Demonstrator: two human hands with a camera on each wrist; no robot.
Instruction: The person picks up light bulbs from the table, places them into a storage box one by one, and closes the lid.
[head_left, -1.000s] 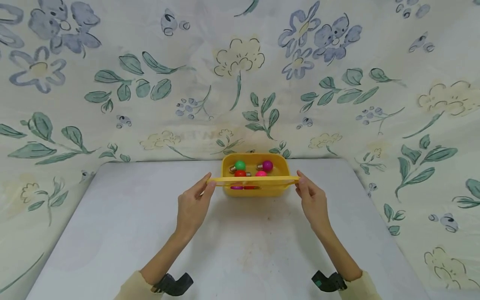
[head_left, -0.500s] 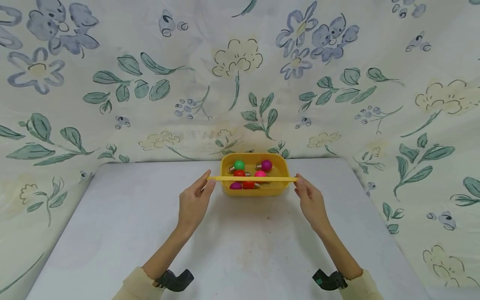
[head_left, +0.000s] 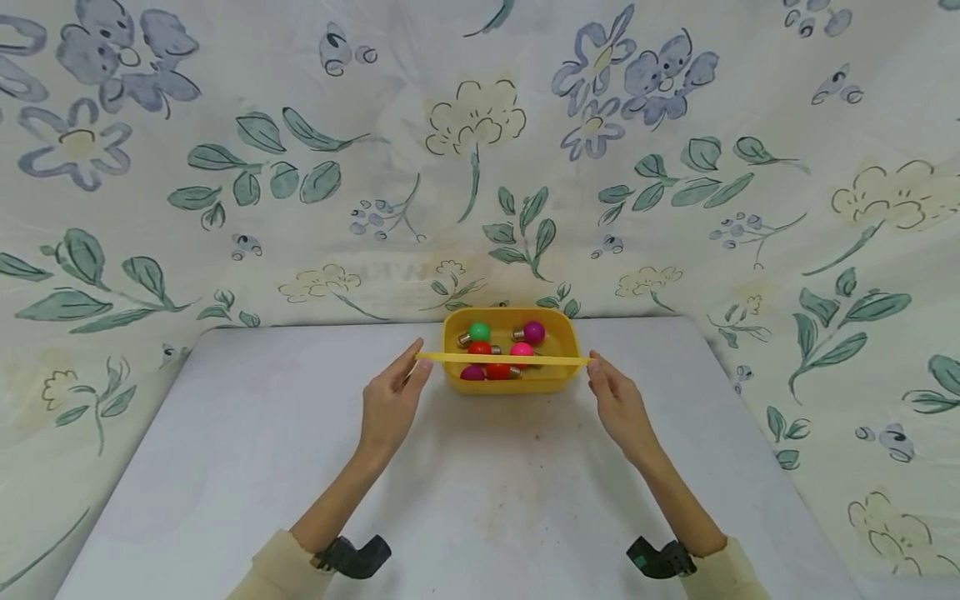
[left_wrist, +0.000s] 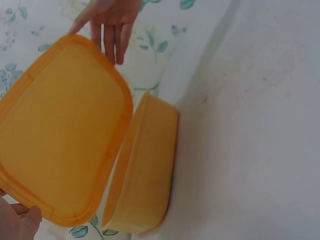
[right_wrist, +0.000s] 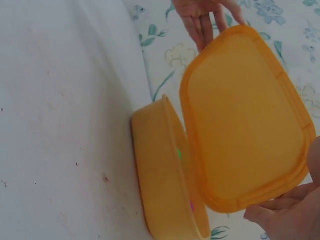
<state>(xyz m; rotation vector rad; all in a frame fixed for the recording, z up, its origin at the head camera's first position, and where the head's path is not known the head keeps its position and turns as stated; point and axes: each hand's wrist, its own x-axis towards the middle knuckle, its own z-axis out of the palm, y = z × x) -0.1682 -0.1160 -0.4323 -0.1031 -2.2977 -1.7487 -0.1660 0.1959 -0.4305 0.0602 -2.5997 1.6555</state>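
Between both hands a yellow-orange plastic lid point(head_left: 502, 359) is held on edge over a yellow plastic box point(head_left: 517, 387). My left hand point(head_left: 392, 403) pinches the lid's left end, and my right hand point(head_left: 619, 408) pinches its right end. In the wrist views the lid's flat face point(left_wrist: 62, 130) stands steeply tilted above the box's open top. Several small coloured bulbs with metal screw bases lie inside the box, among them a green bulb point(head_left: 479, 332), a purple bulb point(head_left: 534, 332) and a pink bulb point(head_left: 521, 349). The lid's edge crosses in front of some of them.
The box stands at the far edge of a white table point(head_left: 495, 500) with small brown specks on it. Right behind rises a floral cloth point(head_left: 480, 167), which also hangs at both sides. A dark camera mount point(head_left: 352, 557) sits on each wrist.
The lid has tipped from showing some of its face to nearly edge-on in the head view, uncovering the front bulbs. Both hands keep their hold, and the right hand has shifted slightly left.
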